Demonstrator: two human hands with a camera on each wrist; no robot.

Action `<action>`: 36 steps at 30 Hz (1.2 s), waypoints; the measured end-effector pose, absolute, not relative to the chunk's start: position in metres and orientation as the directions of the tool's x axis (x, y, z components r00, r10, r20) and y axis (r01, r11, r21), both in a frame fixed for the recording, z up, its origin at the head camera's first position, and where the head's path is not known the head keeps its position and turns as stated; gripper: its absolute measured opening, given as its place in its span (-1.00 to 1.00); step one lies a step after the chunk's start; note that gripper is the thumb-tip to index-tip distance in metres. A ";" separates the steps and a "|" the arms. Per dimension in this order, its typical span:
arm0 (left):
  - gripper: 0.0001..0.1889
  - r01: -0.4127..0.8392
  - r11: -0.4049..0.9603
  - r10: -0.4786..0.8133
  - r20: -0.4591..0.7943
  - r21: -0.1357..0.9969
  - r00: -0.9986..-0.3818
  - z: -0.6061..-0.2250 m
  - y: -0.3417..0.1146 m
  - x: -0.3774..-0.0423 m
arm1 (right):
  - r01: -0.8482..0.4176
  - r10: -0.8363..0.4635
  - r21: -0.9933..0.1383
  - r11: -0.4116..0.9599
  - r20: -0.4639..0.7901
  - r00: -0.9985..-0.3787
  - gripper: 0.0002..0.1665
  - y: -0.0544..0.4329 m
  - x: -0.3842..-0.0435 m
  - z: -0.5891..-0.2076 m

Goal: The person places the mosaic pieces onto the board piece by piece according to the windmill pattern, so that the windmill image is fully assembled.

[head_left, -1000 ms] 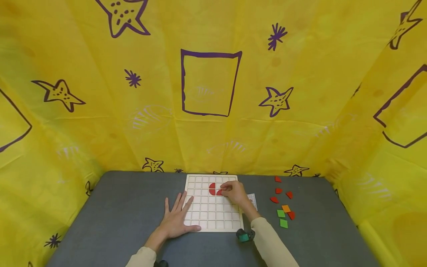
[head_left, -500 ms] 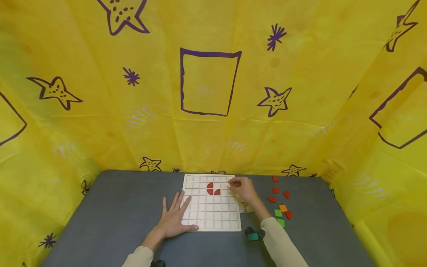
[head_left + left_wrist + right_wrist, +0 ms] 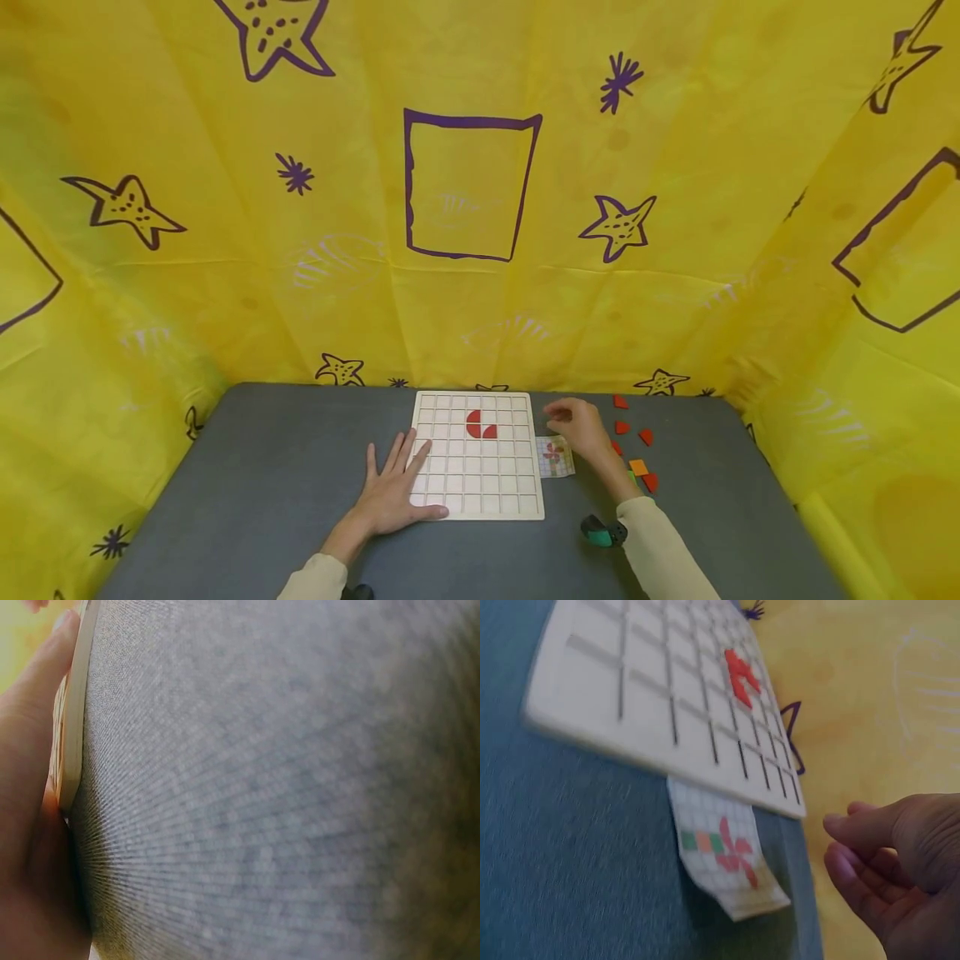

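Observation:
My left hand [image 3: 390, 497] rests with spread fingers over the left edge of a pale wooden grid board [image 3: 471, 483]; the left wrist view shows its thumb [image 3: 41, 667] along the board's edge. Three red petal-shaped pieces [image 3: 474, 430] lie together in cells of the board's upper middle. My right hand [image 3: 579, 423] hovers right of the board, above a small pattern card [image 3: 556, 457]. In the right wrist view, that hand [image 3: 907, 862] is loosely bent, thumb and forefinger slightly apart, with nothing between them. The card shows a red pinwheel with green and orange squares.
To the right, several loose red pieces [image 3: 646, 437] lie on the dark grey table [image 3: 300, 450], near an orange square [image 3: 638, 467] and green ones mostly hidden by my right forearm. A yellow patterned cloth [image 3: 465, 325] rises behind the table and along both sides.
My right hand has drawn away from the board to the right, uncovering the red pieces on the grid and then the card. The left hand stays in place on the board.

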State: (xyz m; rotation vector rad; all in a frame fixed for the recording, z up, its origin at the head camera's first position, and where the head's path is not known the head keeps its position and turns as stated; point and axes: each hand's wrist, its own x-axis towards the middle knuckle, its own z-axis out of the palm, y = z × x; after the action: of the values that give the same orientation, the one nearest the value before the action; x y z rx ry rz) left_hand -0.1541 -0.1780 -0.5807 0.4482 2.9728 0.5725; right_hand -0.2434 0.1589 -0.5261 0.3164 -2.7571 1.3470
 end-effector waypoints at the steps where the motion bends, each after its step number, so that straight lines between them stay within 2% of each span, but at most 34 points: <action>1: 0.20 0.267 0.888 0.297 -0.024 0.373 -0.955 -0.581 -0.178 -0.154 | -0.215 -0.158 -0.762 0.611 0.149 -0.976 -0.78 0.161 -0.243 -0.527; 5: 0.20 0.265 0.891 0.294 -0.022 0.369 -0.956 -0.582 -0.178 -0.154 | -0.238 -0.162 -0.714 0.659 0.174 -0.971 -0.76 0.172 -0.240 -0.529; 16: 0.21 0.252 0.899 0.289 -0.053 0.357 -0.956 -0.580 -0.178 -0.155 | -0.239 -0.188 -0.637 0.733 0.148 -0.971 -0.73 0.213 -0.235 -0.519; 25: 0.21 0.252 0.898 0.287 -0.047 0.361 -0.957 -0.580 -0.178 -0.154 | -0.160 -0.143 -0.616 0.771 0.077 -0.987 -0.73 0.243 -0.227 -0.524; 36: 0.21 0.261 0.898 0.288 -0.026 0.354 -0.957 -0.586 -0.179 -0.154 | -0.123 -0.127 -0.612 0.781 0.037 -0.991 -0.73 0.259 -0.218 -0.533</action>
State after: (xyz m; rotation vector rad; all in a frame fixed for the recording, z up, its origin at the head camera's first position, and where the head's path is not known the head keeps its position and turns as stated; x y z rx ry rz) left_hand -0.1545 -0.1792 -0.5856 0.4324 2.9846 0.5394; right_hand -0.2183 0.2589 -0.5333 0.2085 -2.9704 1.0203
